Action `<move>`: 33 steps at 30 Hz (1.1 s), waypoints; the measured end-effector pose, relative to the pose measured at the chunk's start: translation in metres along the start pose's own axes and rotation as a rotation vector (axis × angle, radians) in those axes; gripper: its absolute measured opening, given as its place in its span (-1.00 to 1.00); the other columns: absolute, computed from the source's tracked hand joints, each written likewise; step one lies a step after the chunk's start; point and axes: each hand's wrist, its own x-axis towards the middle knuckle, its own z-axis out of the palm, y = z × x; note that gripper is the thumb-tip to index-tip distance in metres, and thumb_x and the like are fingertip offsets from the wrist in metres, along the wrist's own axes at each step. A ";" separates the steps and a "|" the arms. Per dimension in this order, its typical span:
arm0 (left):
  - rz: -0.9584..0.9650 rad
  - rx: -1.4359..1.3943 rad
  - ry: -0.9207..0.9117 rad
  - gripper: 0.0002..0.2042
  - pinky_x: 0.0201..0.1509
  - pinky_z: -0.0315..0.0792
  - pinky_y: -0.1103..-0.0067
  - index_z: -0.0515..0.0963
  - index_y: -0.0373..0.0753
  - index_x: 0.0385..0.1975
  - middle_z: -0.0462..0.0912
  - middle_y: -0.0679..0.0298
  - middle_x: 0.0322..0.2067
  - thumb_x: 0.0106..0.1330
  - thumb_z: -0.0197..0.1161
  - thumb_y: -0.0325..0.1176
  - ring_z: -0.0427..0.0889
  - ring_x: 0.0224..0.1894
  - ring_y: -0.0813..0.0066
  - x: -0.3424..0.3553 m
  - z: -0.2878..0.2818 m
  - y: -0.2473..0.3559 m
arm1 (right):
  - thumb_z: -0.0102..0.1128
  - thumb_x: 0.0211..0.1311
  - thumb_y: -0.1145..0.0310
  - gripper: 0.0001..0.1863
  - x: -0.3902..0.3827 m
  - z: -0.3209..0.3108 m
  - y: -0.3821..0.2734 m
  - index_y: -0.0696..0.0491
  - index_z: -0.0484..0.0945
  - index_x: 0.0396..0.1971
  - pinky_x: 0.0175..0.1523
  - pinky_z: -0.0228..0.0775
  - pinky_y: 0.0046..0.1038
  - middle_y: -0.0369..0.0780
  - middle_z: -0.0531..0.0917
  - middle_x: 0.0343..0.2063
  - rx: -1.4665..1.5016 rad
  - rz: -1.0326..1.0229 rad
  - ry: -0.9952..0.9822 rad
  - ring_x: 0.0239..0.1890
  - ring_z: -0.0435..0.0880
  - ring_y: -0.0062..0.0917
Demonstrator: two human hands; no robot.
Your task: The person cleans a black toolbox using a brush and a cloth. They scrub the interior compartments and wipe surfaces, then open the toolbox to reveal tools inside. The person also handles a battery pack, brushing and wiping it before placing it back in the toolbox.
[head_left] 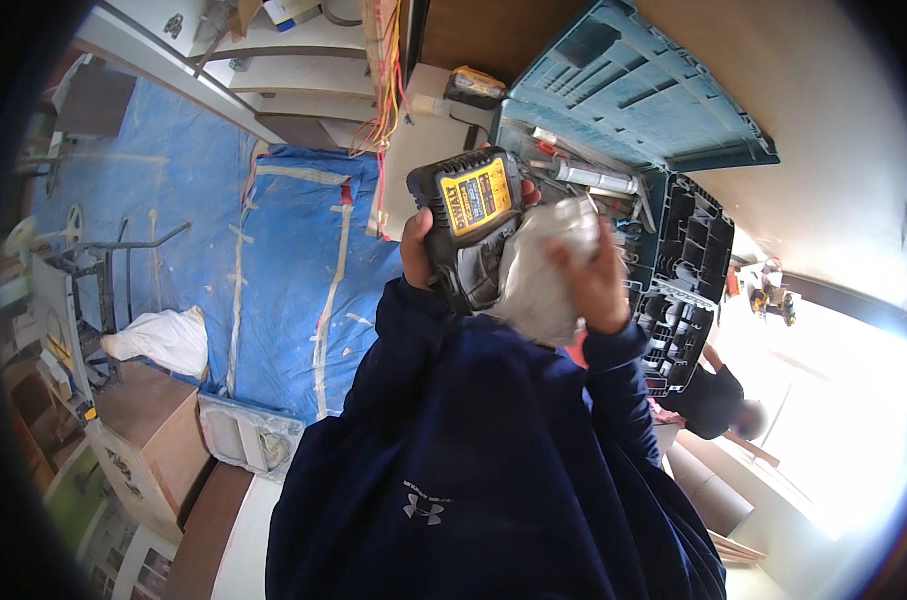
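My left hand (416, 250) grips a black battery charger (439, 187) with a yellow label, held up in front of my chest. The thumb side lies along the charger's left edge, and fingertips show at its right edge. A crumpled white cloth (535, 275) is in my right hand (598, 280), against the charger's lower right side. Both that hand and the cloth are smeared by motion. The cloth covers part of the charger. Just beyond them stands an open teal toolbox (653, 95) with several hand tools inside, among them a silver tube-shaped tool (595, 178).
A black-and-yellow battery pack (475, 86) stands beyond the charger. Loose coloured wires (386, 100) hang near it. Black organizer trays (685, 260) are at the toolbox's right. Taped blue sheeting (293, 240) covers the floor at left. Another person (711, 402) is at the right.
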 end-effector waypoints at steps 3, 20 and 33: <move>-0.034 -0.054 -0.234 -0.03 0.52 0.19 0.12 0.05 -0.28 0.52 0.30 -0.22 0.38 0.31 0.11 0.34 0.29 0.44 -0.17 0.000 -0.041 0.009 | 0.15 0.51 0.16 -0.52 0.009 -0.012 -0.050 0.22 0.46 0.20 0.13 0.58 -0.34 -0.09 0.67 0.02 0.466 0.055 0.104 0.02 0.72 -0.38; 0.152 0.461 -0.181 0.40 0.54 0.17 0.25 -0.26 -0.14 0.60 0.25 -0.11 0.41 -0.19 0.64 0.12 0.26 0.48 0.06 -0.033 -0.014 0.064 | 0.41 0.21 0.31 -0.58 0.011 0.029 -0.025 0.08 0.65 0.07 0.04 0.48 -0.24 -0.08 0.60 -0.17 -0.756 -0.456 -0.209 -0.09 0.62 -0.13; 0.198 0.800 -0.103 0.40 0.56 0.11 0.24 -0.25 -0.13 0.60 0.23 -0.05 0.43 -0.19 0.63 0.18 0.26 0.47 0.06 -0.047 -0.047 0.110 | 0.40 0.17 0.32 -0.59 -0.031 0.087 -0.079 -0.08 0.67 0.06 -0.27 0.54 -0.23 -0.17 0.64 -0.38 -0.290 -0.564 -0.409 -0.32 0.70 -0.24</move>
